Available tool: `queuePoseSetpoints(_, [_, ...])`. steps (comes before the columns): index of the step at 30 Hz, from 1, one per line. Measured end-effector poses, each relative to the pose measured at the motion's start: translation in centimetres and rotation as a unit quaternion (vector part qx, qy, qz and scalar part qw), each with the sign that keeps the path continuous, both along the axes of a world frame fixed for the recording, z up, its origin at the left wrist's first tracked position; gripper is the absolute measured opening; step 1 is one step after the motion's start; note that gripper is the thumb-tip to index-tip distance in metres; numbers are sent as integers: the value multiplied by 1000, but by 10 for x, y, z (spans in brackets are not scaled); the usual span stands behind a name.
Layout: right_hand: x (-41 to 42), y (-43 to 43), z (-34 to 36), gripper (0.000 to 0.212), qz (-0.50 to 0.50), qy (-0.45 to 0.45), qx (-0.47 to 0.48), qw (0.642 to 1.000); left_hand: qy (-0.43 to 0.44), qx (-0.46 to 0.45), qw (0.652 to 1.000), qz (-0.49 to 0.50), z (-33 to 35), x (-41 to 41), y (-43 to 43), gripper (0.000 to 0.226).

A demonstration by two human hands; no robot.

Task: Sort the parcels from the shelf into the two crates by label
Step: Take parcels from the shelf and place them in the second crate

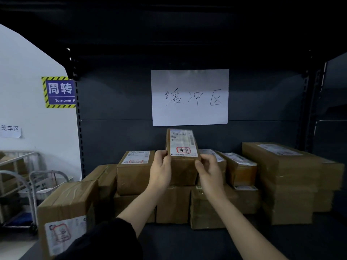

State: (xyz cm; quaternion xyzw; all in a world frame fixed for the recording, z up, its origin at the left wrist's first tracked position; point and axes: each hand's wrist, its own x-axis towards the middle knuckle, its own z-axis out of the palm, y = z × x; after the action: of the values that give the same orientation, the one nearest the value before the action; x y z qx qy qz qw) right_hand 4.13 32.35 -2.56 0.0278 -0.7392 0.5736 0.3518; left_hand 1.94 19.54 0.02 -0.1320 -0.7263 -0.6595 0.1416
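Small box (183, 147) held at 12 o'clock | left hand (160, 170), right hand (209, 168) each curl round 1 side edge | probably light, stiff, tape slick | hold opposite sides

Brown cardboard parcels (277, 177) are wrapped in glossy clear tape, with paper labels (184, 142); the shelf (187, 241) is matt dark metal.

Brown parcel (183, 171), red-stamped white label (184, 143)

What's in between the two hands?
In the head view, a small brown parcel sits between the left hand and right hand; both grip its sides, its label facing the camera.
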Motion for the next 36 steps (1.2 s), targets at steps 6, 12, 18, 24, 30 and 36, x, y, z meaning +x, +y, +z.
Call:
queuePoseSetpoints(6, [14, -8, -5, 15, 7, 30, 8, 999, 33, 22, 999, -15, -18, 13, -9, 22])
queuePoseSetpoints(12, [26, -15, -9, 22, 36, 59, -28, 997, 84, 28, 996, -13, -27, 25, -17, 27])
queuePoseSetpoints(18, [43, -26, -25, 46, 39, 43, -47, 997, 128, 29, 991, -24, -45, 51, -31, 30])
queuePoseSetpoints(24, [74, -46, -56, 46, 41, 19, -12, 999, 141, -30, 989, -30, -72, 89, -56, 48])
queuePoseSetpoints(30, [95, -69, -97, 50, 20, 14, 68, 997, 91, -75, 993, 16, -112, 110, -83, 44])
queuePoseSetpoints(36, [92, -87, -121, 52, 38, -42, 111, 992, 51, -139, 988, 38, -137, 107, -110, 36])
